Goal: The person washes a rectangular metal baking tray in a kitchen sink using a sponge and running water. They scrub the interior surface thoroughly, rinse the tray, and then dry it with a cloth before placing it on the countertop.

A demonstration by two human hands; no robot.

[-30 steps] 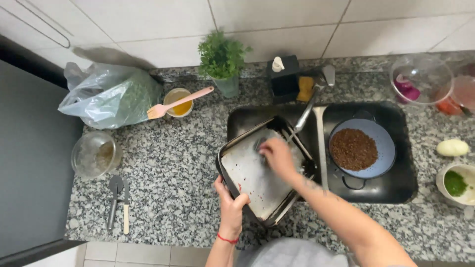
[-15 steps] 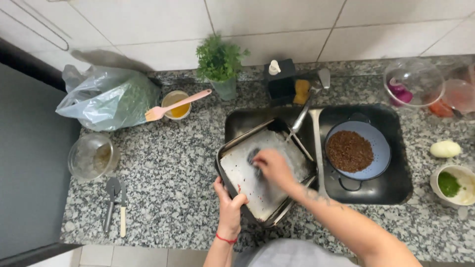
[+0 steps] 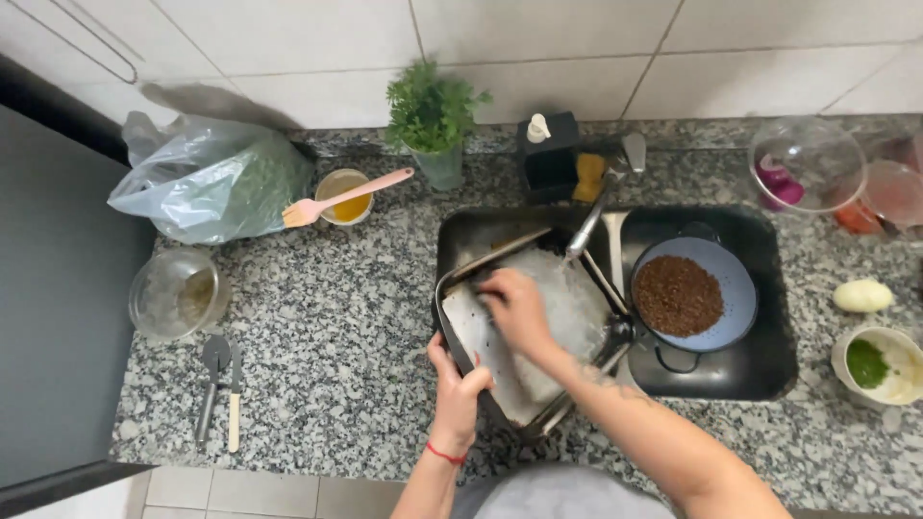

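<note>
A metal baking tray [image 3: 481, 341] leans over the left side of the dark sink [image 3: 760, 375], under the tap [image 3: 598, 207], with water running over it. My left hand [image 3: 458, 384] grips the tray's near left rim. My right hand [image 3: 517, 308] presses flat on the tray's inner surface, fingers closed; whether it holds a sponge is hidden. A blue colander [image 3: 735, 288] filled with brown grains sits in the sink's right part.
A plastic bag of greens [image 3: 216, 183], a yellow cup with a pink spatula [image 3: 348, 197], a glass bowl [image 3: 178, 293] and two utensils [image 3: 219, 389] lie left. A potted herb [image 3: 433, 115] and soap holder [image 3: 553, 154] stand behind. Bowls [image 3: 880, 360] sit right.
The tray has shifted slightly under the running tap and water now covers its surface. My right hand has slid toward the tray's upper left. My left hand keeps its grip.
</note>
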